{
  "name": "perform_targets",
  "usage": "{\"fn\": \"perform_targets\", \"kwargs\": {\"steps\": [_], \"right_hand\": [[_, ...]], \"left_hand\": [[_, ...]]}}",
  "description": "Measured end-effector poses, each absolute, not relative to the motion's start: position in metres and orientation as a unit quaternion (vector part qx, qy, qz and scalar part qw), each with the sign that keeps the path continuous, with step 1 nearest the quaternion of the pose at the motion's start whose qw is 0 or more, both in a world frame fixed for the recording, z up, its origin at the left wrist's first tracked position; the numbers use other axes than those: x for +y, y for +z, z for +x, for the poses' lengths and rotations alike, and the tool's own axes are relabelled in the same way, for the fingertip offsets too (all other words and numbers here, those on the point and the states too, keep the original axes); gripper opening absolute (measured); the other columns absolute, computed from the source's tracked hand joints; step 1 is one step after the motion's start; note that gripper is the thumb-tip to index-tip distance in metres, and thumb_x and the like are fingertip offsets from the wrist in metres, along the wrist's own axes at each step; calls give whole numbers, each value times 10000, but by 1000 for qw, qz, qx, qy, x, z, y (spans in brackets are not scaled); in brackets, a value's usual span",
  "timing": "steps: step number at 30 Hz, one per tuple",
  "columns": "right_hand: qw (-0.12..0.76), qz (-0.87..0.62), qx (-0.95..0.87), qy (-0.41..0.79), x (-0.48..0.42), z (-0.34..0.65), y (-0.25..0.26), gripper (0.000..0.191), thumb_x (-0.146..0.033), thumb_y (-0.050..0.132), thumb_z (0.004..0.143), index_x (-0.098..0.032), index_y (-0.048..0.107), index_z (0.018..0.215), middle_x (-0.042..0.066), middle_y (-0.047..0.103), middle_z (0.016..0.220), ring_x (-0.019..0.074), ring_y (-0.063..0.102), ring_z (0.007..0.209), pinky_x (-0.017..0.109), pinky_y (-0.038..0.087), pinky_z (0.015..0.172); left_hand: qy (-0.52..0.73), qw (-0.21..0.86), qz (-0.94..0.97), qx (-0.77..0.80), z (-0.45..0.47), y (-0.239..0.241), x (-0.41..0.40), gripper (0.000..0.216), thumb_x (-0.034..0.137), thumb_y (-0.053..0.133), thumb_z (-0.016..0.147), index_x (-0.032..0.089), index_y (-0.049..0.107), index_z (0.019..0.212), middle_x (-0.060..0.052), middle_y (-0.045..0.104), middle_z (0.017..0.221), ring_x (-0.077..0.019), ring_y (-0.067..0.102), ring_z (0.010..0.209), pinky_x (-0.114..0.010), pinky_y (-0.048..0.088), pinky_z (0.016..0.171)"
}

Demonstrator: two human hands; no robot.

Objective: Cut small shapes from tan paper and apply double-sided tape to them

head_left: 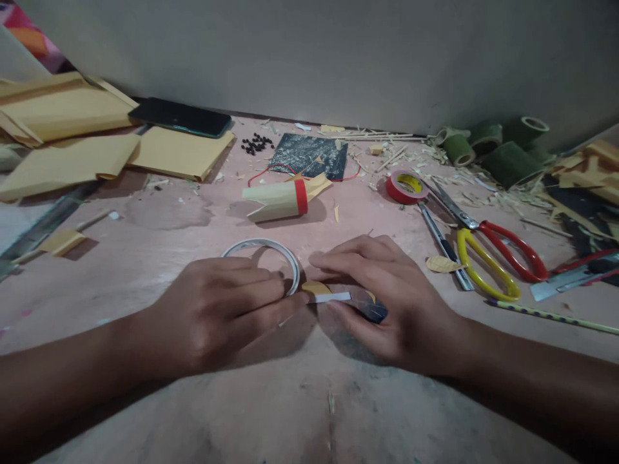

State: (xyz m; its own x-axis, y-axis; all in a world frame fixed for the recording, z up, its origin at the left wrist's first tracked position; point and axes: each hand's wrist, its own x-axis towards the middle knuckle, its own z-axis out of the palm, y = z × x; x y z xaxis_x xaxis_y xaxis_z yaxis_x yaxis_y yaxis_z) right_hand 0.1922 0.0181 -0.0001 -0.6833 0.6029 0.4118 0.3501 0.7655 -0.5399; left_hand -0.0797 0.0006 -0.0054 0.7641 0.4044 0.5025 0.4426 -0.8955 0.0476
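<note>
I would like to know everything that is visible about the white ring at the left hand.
The white ring is a thin, round band, greyish in places, with a wide open centre; it looks like plastic or card, perhaps a tape core. Its far and right parts show. The left hand's grip holds it and hides its near-left part; whether it touches the table, I cannot tell.

Craft workspace, we judge; home or workshop, we cannot tell. Worn pinkish bench (193, 222) against plain wall (309, 58), strewn with shavings (396, 158), folded tan paper (176, 151), cut green tubes (512, 165), scissors (468, 220), utility knife (439, 233), red tape roll (397, 190).
</note>
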Motion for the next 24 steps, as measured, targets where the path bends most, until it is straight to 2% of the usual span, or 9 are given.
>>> {"fn": "perform_targets", "kwargs": {"steps": [3, 6, 11, 17, 21, 24], "right_hand": [[292, -278, -872, 278, 19, 192, 4, 438, -56, 674, 849, -98, 625, 1282, 56, 756, 1036, 219, 616, 1017, 399, 457, 932], [272, -303, -850, 334, 21, 192, 7, 408, -60, 665, 870, -90, 627, 1275, 44, 731, 950, 220, 598, 967, 395, 463, 902], [260, -299, -846, 358, 24, 192, 5, 387, -36, 639, 896, -72, 627, 1282, 56, 691, 950, 214, 587, 971, 367, 473, 880], [270, -300, -812, 422, 23, 193, 6, 317, -83, 594, 971, -119, 597, 1286, 49, 628, 1025, 163, 608, 948, 295, 506, 832], [262, -315, -783, 468, 22, 195, 7, 287, -114, 562, 994, -182, 568, 1273, 29, 637, 1019, 158, 619, 925, 293, 505, 810], [263, -313, -759, 507, 22, 196, 7, 225, -169, 551, 1029, -202, 548, 1252, -5, 634, 927, 142, 629, 844, 282, 507, 768]], "left_hand": [[-255, 58, -952, -158, -81, -2, 4, 227, 125, 667, 949, 100, 696, 1173, -71, 784, 977, -179, 711, 784, -324, 559, 679], [-256, 62, -954, -145, -82, 0, 5, 265, 136, 650, 960, 73, 697, 1213, -88, 783, 992, -191, 726, 832, -328, 566, 696], [-250, 60, -955, -151, -80, 3, 4, 246, 168, 608, 981, 100, 718, 1190, -94, 789, 1010, -212, 734, 866, -341, 560, 668], [-267, 28, -950, -157, -79, 10, 4, 319, 143, 607, 979, 98, 688, 1284, -77, 775, 914, -173, 720, 764, -291, 567, 669], [-273, 44, -945, -173, -81, 6, 3, 238, 159, 543, 1018, 154, 722, 1174, -84, 798, 973, -175, 744, 782, -279, 583, 647], [-289, 22, -941, -173, -84, 1, 4, 180, 165, 562, 1012, 180, 732, 1066, -66, 792, 920, -169, 731, 734, -284, 577, 609]]}}
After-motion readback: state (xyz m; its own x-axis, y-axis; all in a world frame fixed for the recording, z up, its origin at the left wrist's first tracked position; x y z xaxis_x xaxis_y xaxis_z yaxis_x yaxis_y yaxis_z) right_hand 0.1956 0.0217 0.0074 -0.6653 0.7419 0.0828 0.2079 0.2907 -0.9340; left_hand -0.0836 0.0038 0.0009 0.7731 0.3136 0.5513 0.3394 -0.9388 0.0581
